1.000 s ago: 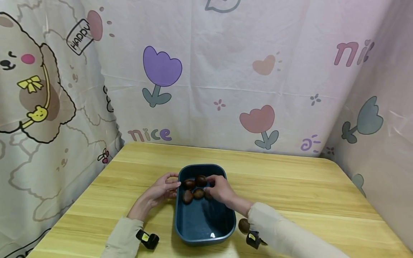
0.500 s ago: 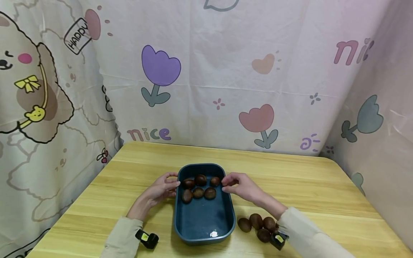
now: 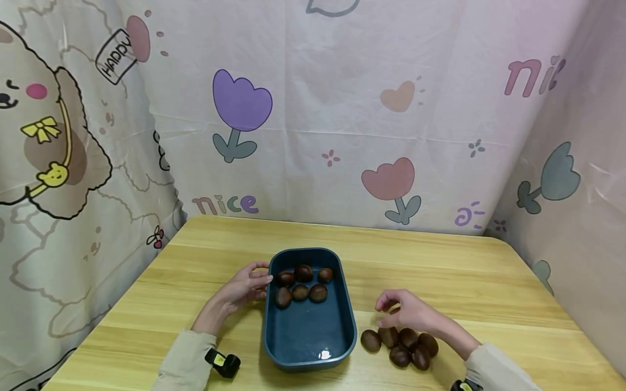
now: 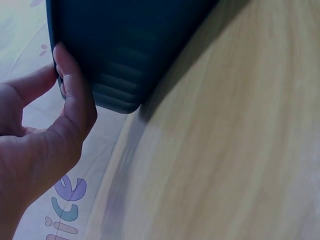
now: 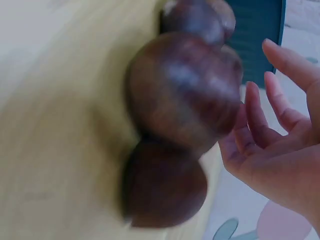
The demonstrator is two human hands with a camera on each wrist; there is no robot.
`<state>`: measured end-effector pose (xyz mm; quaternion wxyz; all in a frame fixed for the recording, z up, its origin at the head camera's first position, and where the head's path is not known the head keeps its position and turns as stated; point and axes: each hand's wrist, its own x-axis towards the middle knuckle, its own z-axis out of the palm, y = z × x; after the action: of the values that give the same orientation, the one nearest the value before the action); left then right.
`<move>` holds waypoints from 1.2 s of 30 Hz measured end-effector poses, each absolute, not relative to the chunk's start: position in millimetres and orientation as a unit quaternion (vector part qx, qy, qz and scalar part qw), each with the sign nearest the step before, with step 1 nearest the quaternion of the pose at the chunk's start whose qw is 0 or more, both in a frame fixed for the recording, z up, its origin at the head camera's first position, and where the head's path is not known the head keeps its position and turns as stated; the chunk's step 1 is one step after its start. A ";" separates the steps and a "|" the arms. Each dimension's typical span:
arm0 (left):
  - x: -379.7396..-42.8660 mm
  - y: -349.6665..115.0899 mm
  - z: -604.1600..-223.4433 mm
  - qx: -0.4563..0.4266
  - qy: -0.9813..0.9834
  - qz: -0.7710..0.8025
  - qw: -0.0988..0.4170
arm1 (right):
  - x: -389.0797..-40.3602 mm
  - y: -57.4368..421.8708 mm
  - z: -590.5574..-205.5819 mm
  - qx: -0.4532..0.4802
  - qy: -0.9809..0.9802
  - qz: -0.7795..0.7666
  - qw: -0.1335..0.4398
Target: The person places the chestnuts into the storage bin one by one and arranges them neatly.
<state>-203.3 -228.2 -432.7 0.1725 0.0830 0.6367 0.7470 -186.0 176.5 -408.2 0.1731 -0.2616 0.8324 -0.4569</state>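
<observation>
A dark blue rectangular tray (image 3: 310, 336) stands on the table with several brown chestnuts (image 3: 300, 292) in two rows toward its far end. My left hand (image 3: 244, 285) holds the tray's left rim, thumb and fingers at the edge; the left wrist view shows the hand (image 4: 55, 125) against the tray's outer wall (image 4: 120, 80). To the right of the tray, several loose chestnuts (image 3: 400, 357) lie in a cluster. My right hand (image 3: 411, 312) hovers at that cluster's far side, fingers loosely bent and holding nothing. In the right wrist view, nearby chestnuts (image 5: 185, 92) are blurred.
The pale wooden table (image 3: 440, 282) ends at a hanging cloth (image 3: 318, 108) printed with tulips and words. Similar cloth hangs at the left and right sides.
My right hand has left the tray, passing over its right edge to the loose chestnuts. A chestnut now stays at the right of the tray's far row. The left hand keeps its place.
</observation>
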 end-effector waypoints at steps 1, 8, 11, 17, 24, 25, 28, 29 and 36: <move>-203.4 -228.2 -432.8 0.083 0.637 0.747 0.172 | -185.0 180.6 -409.8 -0.260 0.833 -0.455 0.174; -203.0 -228.6 -434.1 0.090 0.633 0.749 0.173 | -177.1 196.7 -416.4 -0.243 0.829 -0.473 0.174; -203.4 -228.8 -435.4 0.093 0.634 0.748 0.173 | -173.8 199.1 -419.0 -0.242 0.825 -0.473 0.193; -204.0 -228.7 -436.1 0.099 0.630 0.750 0.174 | -168.2 199.6 -424.0 -0.257 0.852 -0.417 0.187; -203.9 -229.2 -435.9 0.098 0.631 0.750 0.173 | -167.1 192.9 -425.8 -0.286 0.888 -0.341 0.120; -203.9 -229.2 -435.8 0.098 0.631 0.750 0.173 | -167.2 191.9 -426.4 -0.288 0.891 -0.333 0.110; -203.6 -229.2 -435.6 0.097 0.629 0.751 0.175 | -167.7 189.6 -428.4 -0.285 0.897 -0.324 0.095; -203.6 -229.3 -435.8 0.098 0.627 0.752 0.175 | -167.9 189.1 -428.8 -0.282 0.899 -0.322 0.093; -205.6 -229.1 -438.0 0.095 0.628 0.752 0.176 | -171.6 187.3 -429.1 -0.278 0.898 -0.333 0.079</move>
<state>-205.6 -229.1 -438.0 0.1761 0.0947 0.6280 0.7521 -171.6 187.3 -429.1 0.0789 -0.2783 0.8976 -0.3327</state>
